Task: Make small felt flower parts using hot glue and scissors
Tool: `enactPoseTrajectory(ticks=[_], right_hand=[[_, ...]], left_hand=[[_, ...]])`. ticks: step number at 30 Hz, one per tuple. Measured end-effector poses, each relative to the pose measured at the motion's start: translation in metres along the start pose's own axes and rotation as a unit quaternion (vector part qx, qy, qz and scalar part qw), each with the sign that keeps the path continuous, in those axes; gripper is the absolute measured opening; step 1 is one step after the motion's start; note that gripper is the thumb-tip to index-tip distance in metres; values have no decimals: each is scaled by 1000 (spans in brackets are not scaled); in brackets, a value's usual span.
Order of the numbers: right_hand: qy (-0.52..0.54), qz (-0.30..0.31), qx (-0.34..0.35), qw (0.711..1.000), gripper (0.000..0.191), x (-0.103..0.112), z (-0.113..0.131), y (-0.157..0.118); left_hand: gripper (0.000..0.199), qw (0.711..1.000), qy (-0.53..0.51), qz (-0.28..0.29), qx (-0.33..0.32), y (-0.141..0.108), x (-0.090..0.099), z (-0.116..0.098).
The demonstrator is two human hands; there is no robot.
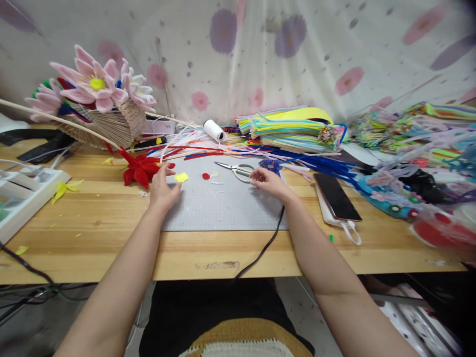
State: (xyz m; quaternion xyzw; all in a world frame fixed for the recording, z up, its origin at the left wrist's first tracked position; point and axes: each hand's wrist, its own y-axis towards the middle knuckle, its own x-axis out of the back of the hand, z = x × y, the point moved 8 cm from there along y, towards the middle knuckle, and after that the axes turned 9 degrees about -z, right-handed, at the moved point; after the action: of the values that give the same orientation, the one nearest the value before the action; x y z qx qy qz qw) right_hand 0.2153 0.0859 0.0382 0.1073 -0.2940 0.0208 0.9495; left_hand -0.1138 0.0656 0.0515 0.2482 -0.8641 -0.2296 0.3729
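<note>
My left hand [162, 191] is over the left edge of the grey cutting mat [223, 213], thumb and fingers apart. Beside its fingers lies a red fuzzy flower [141, 169], and a small yellow piece [181, 177] is close to the thumb. My right hand [271, 182] has its fingers bent together at the handle loops of the scissors [238, 171], whose blades point left on the mat. Just behind that hand sits a blue glue gun [270, 164], partly covered. A small red disc [206, 176] and tiny pale bits lie mid-mat.
Bundled pipe cleaners [290, 129] and a white thread spool [213, 130] line the back. A basket of pink flowers [97, 84] stands back left, a power strip [26, 196] at far left. A phone [336, 196] lies right of the mat. A black cord [260, 253] crosses the front edge.
</note>
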Motion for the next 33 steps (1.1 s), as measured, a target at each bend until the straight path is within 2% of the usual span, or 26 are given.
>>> enactPoseTrajectory(ticks=[2,4,7,9,12,16,19,22,25,29,31,33], right_hand=[[-17,-17,10,1000,17,-2,2,0],[-33,-24,13,999,15,-11,4,0],[-48,-42,26,998,15,-29,10,-1],[-50,-46,36,997,16,-40,14,-1],[-57,-41,42,997,18,-52,17,-2],[-63,-46,38,996,18,-53,17,-1],[-63,-32,42,997,16,-50,19,0],[-48,18,45,998,13,-40,24,-1],[-13,72,13,997,20,-16,23,-7],[40,64,-58,995,29,19,12,-14],[51,56,-70,995,29,18,10,-15],[79,45,-69,993,28,4,12,-13]], left_hand=[[40,999,27,15,40,-2,-2,2],[35,997,48,23,50,-4,-4,0],[46,997,43,46,-35,-10,-14,-23],[51,991,35,95,-88,-20,-29,-41],[46,975,23,166,-143,-37,-52,-66],[45,963,10,201,-181,-52,-72,-87],[37,969,17,201,-146,-53,-80,-87],[28,971,38,200,-123,-54,-86,-85],[25,969,57,197,-139,-56,-89,-86],[24,980,24,154,-122,-50,-80,-84],[24,986,-14,126,-106,-47,-73,-83],[24,988,-52,108,-100,-46,-68,-84]])
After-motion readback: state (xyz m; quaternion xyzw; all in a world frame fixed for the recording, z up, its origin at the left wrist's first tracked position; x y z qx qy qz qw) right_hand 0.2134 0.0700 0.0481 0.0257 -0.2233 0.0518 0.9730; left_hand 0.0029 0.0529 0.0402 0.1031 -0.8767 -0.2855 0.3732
